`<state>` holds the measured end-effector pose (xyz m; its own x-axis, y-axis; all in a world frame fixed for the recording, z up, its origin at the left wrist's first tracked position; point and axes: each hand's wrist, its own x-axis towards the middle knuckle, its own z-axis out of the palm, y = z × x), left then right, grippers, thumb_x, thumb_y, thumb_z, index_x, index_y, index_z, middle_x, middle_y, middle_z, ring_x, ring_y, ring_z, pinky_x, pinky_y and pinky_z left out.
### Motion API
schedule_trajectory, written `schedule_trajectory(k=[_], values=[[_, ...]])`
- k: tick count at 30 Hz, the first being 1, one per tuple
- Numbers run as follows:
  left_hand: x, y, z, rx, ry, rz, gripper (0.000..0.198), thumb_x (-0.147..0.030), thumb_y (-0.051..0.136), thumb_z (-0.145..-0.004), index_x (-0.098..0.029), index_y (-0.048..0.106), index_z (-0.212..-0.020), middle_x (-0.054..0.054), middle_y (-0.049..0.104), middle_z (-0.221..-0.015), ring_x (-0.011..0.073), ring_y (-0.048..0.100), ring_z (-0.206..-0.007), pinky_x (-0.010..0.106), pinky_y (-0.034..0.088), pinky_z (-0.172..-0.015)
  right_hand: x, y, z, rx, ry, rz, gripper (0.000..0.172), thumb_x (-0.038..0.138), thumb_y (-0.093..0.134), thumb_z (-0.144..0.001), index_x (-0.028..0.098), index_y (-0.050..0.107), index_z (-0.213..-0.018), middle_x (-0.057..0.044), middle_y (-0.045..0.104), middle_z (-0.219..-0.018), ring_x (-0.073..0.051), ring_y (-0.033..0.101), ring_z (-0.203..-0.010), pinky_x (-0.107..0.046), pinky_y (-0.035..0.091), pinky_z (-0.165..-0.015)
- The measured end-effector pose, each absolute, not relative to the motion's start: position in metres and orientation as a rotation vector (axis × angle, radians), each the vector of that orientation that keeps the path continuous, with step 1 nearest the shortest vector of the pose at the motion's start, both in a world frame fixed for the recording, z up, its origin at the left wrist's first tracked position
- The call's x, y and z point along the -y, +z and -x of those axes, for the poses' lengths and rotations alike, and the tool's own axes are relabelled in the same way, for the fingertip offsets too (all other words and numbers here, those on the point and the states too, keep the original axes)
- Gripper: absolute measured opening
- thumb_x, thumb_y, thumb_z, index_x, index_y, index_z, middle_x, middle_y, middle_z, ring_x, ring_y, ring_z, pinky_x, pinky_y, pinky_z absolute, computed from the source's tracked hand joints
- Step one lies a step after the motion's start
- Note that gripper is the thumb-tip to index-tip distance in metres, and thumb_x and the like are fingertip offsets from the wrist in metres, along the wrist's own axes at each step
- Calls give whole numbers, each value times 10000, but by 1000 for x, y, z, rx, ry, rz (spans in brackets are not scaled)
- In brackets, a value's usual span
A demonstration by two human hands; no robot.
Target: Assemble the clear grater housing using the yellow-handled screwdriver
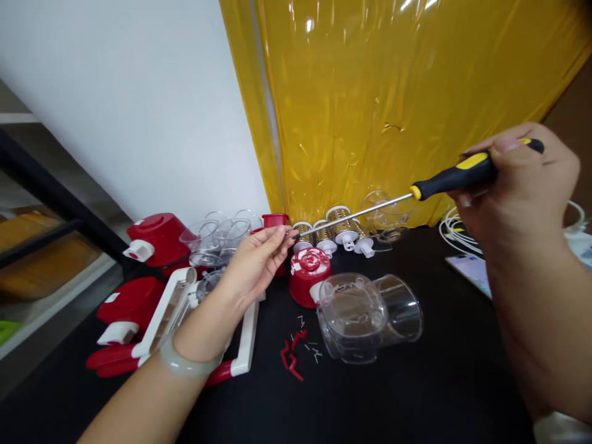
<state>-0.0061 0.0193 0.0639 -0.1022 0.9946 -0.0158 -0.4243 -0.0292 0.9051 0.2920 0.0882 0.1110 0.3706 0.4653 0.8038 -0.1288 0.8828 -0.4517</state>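
Note:
In my right hand (522, 179) is a screwdriver (453, 179) with a black and yellow handle, my fingers wrapped round the grip. Its long shaft slants down to the left. My left hand (259, 259) is closed in a pinch right at the screwdriver's tip; whatever small thing sits between those fingertips is too small to make out. Below them a red base (309, 277) stands on the black table, beside a clear plastic housing (356, 308). Small screws (314, 350) and red plastic pieces (292, 357) lie scattered in front of these.
Several metal grater drums (342, 225) line the back by the yellow curtain (370, 98). Red bases (160, 237), clear cups (203, 240) and white-and-red handles (245, 339) crowd the left. A phone (469, 271) and white cables (456, 231) lie at the right.

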Motion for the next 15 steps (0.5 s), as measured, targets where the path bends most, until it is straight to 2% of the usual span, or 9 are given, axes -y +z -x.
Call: schedule_trajectory(k=[5, 10, 15], values=[[-15, 64, 1, -927, 1508, -684, 142, -112, 738, -880, -108, 719, -740, 19, 713, -683, 58, 684, -622, 88, 536, -560, -83, 109, -282, 1116, 341, 375, 251, 347, 781, -679, 185, 601, -615, 46, 592, -534, -62, 479, -339, -180, 369, -243], [-14, 63, 1, -907, 1504, -635, 193, -131, 679, -933, -114, 710, -744, 26, 724, -665, 58, 675, -558, 100, 541, -527, -81, 107, -280, 1104, 357, 393, 185, 300, 747, -684, 195, 609, -618, 37, 605, -532, -81, 483, -354, -192, 350, -231], [-13, 61, 0, -887, 1509, -598, 234, -123, 625, -967, -124, 703, -746, 27, 733, -665, 65, 693, -556, 96, 541, -510, -83, 104, -278, 1121, 353, 399, 256, 345, 786, -685, 190, 594, -617, 37, 604, -549, -66, 482, -353, -176, 347, -245]])
